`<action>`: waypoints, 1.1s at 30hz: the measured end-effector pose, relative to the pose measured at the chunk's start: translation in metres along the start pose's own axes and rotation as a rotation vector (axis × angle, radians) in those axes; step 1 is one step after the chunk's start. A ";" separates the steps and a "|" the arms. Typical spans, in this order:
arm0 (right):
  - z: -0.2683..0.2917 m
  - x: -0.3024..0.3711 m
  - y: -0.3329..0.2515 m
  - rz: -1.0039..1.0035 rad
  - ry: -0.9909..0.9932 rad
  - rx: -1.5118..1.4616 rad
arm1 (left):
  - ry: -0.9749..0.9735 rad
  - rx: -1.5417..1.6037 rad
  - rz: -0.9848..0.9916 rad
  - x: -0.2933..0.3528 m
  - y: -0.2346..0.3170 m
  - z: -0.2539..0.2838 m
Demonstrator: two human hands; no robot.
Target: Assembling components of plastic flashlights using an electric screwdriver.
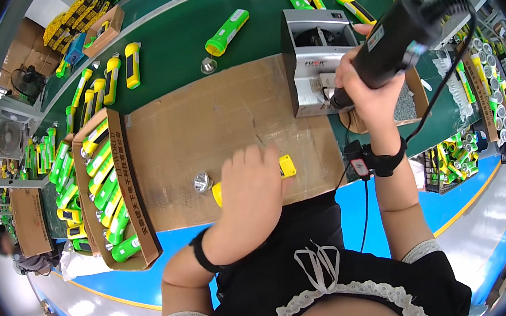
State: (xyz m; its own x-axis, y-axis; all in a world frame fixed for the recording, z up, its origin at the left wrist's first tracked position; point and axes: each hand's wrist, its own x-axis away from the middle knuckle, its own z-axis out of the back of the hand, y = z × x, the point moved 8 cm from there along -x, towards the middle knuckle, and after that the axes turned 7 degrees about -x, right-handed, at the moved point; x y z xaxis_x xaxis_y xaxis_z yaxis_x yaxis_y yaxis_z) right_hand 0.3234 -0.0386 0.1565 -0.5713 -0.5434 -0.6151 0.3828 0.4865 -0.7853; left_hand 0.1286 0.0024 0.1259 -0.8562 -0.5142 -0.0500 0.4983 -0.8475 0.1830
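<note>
Quickly, left to right: open cardboard carton (140, 234) of green and yellow flashlights at the worktop (173, 74) edge. Next, a loose silver reflector (202, 181) on the flat cardboard sheet (200, 120), just left of the yellow flashlight (288, 165). Left hand (249, 180) palm-down over that flashlight's middle, both ends showing — grip bent across it, fingertips hidden, can't tell how tight. Beyond the sheet, a green flashlight body (227, 33). Then the silver screw feeder (309, 59); right hand (374, 86) grip closed round a black electric screwdriver (386, 45), tilted, nose near the feeder's front — contact unclear.
</note>
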 end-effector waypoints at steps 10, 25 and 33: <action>-0.009 0.094 -0.032 0.016 0.001 -0.382 | 0.440 0.187 0.000 0.043 -0.038 -0.094; 0.004 0.017 -0.009 0.213 0.170 -0.006 | 0.420 0.318 -0.069 0.040 -0.053 -0.087; -0.016 0.010 -0.005 -0.017 0.094 -0.063 | 0.236 0.344 -0.030 0.026 -0.053 -0.090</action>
State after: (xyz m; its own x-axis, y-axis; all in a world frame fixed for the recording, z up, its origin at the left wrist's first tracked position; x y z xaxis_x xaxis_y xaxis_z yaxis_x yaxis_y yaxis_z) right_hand 0.3041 -0.0355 0.1556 -0.6442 -0.4870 -0.5898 0.3275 0.5212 -0.7881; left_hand 0.0922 0.0220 0.0263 -0.7947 -0.5403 -0.2767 0.3651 -0.7895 0.4934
